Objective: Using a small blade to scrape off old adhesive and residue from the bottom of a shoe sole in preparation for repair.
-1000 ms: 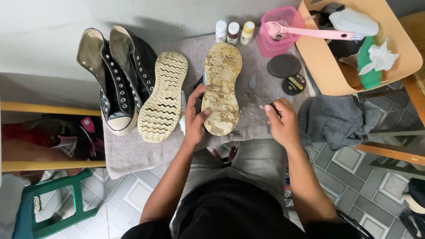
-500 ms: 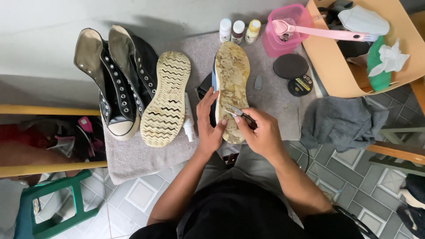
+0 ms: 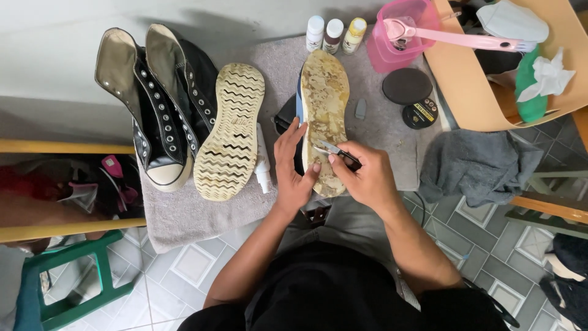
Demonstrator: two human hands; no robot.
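Sitting over grey tiled floor [image 3: 202, 257], grey towel [image 3: 184, 214] spread ahead. Left hand [image 3: 294, 165] clamping mud-caked upturned shoe sole [image 3: 324, 104] lying on towel; right hand [image 3: 367, 178] pinching small metal blade [image 3: 331, 147] against sole.

Soft, even daylight, faint shadows, sharp focus, perhaps slight edge distortion.

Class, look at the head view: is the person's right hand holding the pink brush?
No, the right hand holds a small blade against the muddy sole, while the pink brush lies across the pink tub.
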